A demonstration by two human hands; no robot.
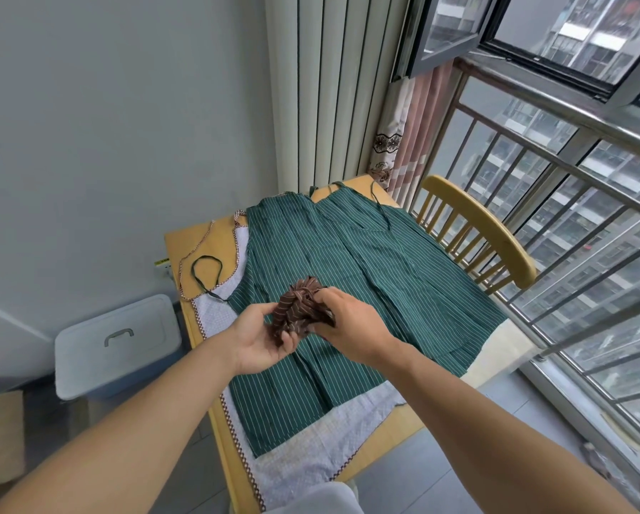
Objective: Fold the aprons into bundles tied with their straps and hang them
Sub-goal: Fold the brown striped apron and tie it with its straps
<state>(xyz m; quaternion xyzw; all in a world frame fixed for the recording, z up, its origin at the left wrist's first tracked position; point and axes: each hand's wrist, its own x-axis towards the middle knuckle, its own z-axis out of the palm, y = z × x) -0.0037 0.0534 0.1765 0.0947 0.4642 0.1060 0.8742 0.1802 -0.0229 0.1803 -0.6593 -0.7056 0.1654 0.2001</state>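
A small brown striped apron bundle (299, 305) is held above the table between both hands. My left hand (261, 337) grips its lower left side from beneath. My right hand (348, 322) grips its right side, fingers curled over the top. Under the hands a green striped apron (366, 276) lies spread flat, its thin straps running to the far edge and looping at the left. Beneath that lies a pale lilac apron (311, 450) with brown checked trim, showing at the left and near edges.
The wooden table (192, 239) stands against a grey wall. A wooden chair (477, 231) sits at its right, by a railed window (570, 202). A lidded plastic box (118, 343) and cardboard boxes (3, 432) are on the floor at left.
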